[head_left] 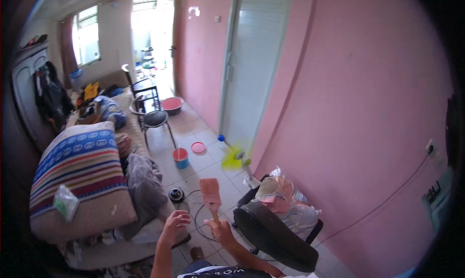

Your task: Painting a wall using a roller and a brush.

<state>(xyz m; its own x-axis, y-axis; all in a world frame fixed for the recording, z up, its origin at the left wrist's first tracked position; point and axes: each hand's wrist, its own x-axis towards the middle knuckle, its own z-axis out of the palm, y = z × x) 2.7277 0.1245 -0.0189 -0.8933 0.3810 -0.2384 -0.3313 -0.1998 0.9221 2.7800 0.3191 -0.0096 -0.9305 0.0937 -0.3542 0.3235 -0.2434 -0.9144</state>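
Observation:
My right hand (221,232) is wrapped round the wooden handle of a wide paintbrush (210,190), held upright with its pink-coated bristles pointing up and away from me. To its left, my left hand (175,224) is raised with loosely bent fingers apart, and nothing is in it. A gap separates it from the brush. Farther off on the tiles stands a small blue bucket (181,164), pink around its top, with a thin stick leaning out of it. A round pink lid (198,147) lies flat beside the bucket.
At right, a dark office chair (273,237) carries stuffed bags (286,195). A fan (236,157) with blurred yellow-green blades stands by the pink wall (368,84). A cable (197,222) and round black base (177,194) lie ahead. Left is a heaped bed (80,176); beyond, a black chair (155,119).

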